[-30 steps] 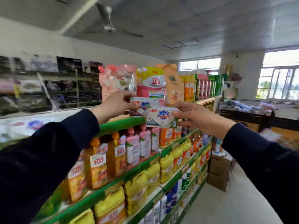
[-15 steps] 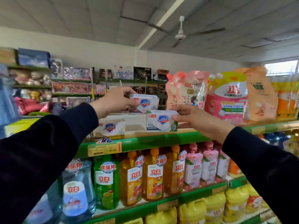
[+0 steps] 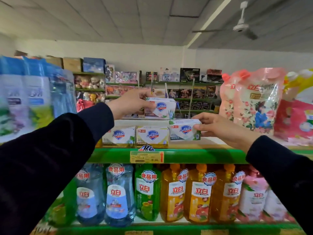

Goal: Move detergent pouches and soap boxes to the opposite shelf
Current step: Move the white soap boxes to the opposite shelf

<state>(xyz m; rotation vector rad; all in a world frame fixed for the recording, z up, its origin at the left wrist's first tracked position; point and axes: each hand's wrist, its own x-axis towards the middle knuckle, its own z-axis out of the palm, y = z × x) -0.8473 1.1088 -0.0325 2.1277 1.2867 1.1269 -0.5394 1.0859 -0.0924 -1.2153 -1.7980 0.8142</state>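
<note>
A Safeguard soap box (image 3: pixel 184 131) is pinched at its right end by the right hand (image 3: pixel 220 128) and held low over the top shelf (image 3: pixel 169 156), just right of the two-box row (image 3: pixel 135 137), long axis in line with it. A second soap box (image 3: pixel 160 108) is gripped by the left hand (image 3: pixel 130 103), raised above and behind the row; the right hand is judged nearer to setting down.

soap boxes (image 3: pixel 185 131): glossy printed card | pouches (image 3: pixel 252 102): shiny plastic film | bottles (image 3: pixel 199 194): glossy translucent plastic
</note>
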